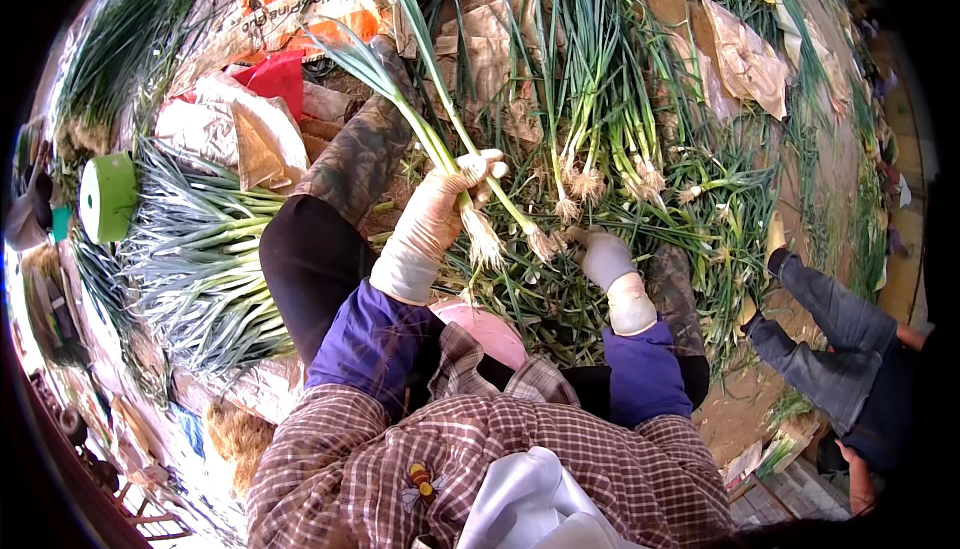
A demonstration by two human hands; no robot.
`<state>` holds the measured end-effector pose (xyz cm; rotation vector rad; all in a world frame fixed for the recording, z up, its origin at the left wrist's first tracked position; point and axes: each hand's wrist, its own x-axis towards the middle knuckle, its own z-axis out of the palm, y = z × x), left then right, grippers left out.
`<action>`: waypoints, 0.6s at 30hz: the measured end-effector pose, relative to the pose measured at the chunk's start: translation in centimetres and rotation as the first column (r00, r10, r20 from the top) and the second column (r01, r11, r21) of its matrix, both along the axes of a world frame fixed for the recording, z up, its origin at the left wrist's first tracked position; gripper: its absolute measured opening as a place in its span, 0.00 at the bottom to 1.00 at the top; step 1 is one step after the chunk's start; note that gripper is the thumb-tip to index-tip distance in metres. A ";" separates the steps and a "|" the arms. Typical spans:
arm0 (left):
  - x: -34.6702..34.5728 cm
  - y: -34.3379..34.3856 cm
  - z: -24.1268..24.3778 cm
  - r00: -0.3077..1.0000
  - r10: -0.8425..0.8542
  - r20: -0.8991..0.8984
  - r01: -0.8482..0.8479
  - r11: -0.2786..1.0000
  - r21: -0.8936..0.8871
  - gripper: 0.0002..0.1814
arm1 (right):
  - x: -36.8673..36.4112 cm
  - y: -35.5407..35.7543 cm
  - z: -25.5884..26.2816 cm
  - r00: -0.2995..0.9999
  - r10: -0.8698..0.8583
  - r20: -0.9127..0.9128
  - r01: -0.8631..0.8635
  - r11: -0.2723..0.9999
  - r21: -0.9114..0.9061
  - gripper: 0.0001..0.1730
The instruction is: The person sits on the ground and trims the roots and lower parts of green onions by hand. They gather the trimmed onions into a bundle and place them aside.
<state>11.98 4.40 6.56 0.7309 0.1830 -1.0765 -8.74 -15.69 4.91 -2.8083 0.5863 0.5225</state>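
Observation:
My left hand [444, 200], in a cream-coloured stained glove, is closed around several green onions [424, 129]. Their leaves point up and away to the left, and the pale roots [482, 238] hang below my fist. One stalk [504, 200] slants apart from the others, its root end towards my right hand. My right hand [604, 256], gloved too, has its fingers curled beside those roots; whether they pinch them is too blurred to tell. Beneath both hands lies a heap of stripped onion leaves [555, 324]. Just beyond is a loose bunch of rooted green onions [592, 114].
At left lies a big pile of cleaned green onions [217, 264], beside a lime-green stool [109, 198]. Plastic sacks [315, 5] lie ahead. Between my legs shows a pink round object [480, 328]. Another person's jean-clad legs [825, 339] extend in from the right.

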 end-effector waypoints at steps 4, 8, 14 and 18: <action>-0.8 0.6 -0.4 0.987 -0.067 0.145 0.063 0.997 0.032 0.25 | 4.7 2.9 5.2 0.887 -0.453 0.085 0.228 0.591 0.774 0.30; -1.1 -0.2 -0.5 0.982 -0.097 0.159 0.101 0.995 -0.015 0.26 | 5.6 5.6 4.0 0.860 -0.480 -0.172 0.297 0.196 0.935 0.21; -1.0 -0.2 -0.6 0.987 -0.073 0.144 0.074 0.997 -0.004 0.26 | 5.8 7.0 3.9 0.656 -0.664 -0.358 0.298 -0.208 0.932 0.12; -2.6 -1.9 -0.7 0.994 -0.064 0.083 0.056 0.993 0.099 0.26 | 6.0 7.7 0.9 0.489 -0.794 -0.361 0.194 -0.304 0.932 0.09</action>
